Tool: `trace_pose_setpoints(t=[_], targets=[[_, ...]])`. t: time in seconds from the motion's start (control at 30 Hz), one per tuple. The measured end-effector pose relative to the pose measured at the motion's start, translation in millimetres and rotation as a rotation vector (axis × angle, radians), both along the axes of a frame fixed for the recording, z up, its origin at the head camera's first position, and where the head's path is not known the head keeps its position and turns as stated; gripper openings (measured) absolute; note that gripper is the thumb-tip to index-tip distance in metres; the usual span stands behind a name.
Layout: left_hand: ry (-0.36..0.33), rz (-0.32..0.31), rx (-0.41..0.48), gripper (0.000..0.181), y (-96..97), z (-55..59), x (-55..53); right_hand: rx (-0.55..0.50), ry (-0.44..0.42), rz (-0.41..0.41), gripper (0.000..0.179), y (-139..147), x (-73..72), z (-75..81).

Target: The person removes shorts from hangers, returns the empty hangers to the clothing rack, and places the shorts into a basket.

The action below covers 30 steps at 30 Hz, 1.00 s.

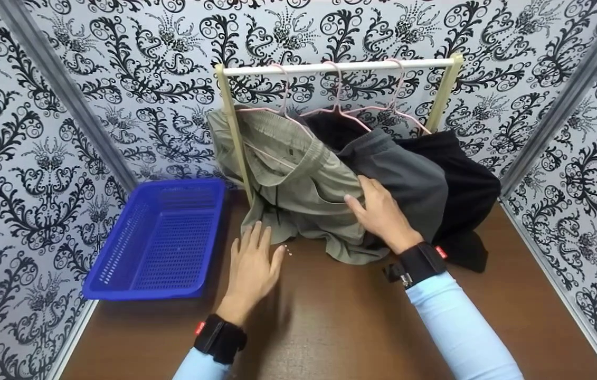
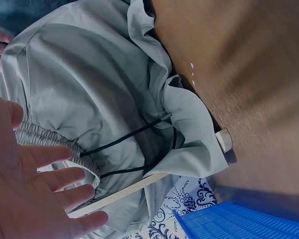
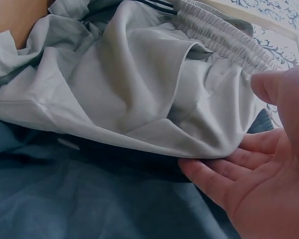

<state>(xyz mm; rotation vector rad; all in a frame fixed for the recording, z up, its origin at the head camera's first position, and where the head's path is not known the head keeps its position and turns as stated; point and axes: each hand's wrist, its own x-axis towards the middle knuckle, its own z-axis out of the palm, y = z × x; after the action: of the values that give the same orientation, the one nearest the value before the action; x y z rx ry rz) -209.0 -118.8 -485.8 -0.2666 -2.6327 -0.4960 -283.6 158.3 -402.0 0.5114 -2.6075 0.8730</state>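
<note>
Head view: green trousers [image 1: 298, 203] hang at the left of a white rail [image 1: 306, 68], a pink hanger [image 1: 258, 109] seemingly keeping their waist spread. Our right hand [image 1: 382, 214], fingers extended, thumb apart, touches their side edge, perhaps steadying it; our left hand [image 1: 253, 266], fingers straight, holds nothing near the hem.

Pale blue, close-fitting sleeves [image 1: 462, 327] show at the bottom of the frame, and above each sits a black wristband [image 1: 220, 339] flashing a little red tag [image 1: 200, 328]! Right of centre, a small dark fitting [image 1: 394, 273] juts from one band.
</note>
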Motion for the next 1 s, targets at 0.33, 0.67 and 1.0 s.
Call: trace_pose_setpoints(t=[0.33, 0.67, 1.0], targets=[[-0.016, 0.001, 0.002, 0.057, 0.1, -1.3, -7.3, -0.124, -0.044, 0.01, 0.033, -1.4, -12.4, -3.8], [0.023, -0.002, 0.026, 0.056, 0.5, 0.5, -15.6, -0.181, -0.102, 0.044, 0.019, -7.8, -28.4, -1.1], [0.052, 0.01, 0.052, 0.055, 1.6, 7.8, -20.9, -0.214, -0.103, 0.071, 0.037, -13.4, -40.4, 1.0]])
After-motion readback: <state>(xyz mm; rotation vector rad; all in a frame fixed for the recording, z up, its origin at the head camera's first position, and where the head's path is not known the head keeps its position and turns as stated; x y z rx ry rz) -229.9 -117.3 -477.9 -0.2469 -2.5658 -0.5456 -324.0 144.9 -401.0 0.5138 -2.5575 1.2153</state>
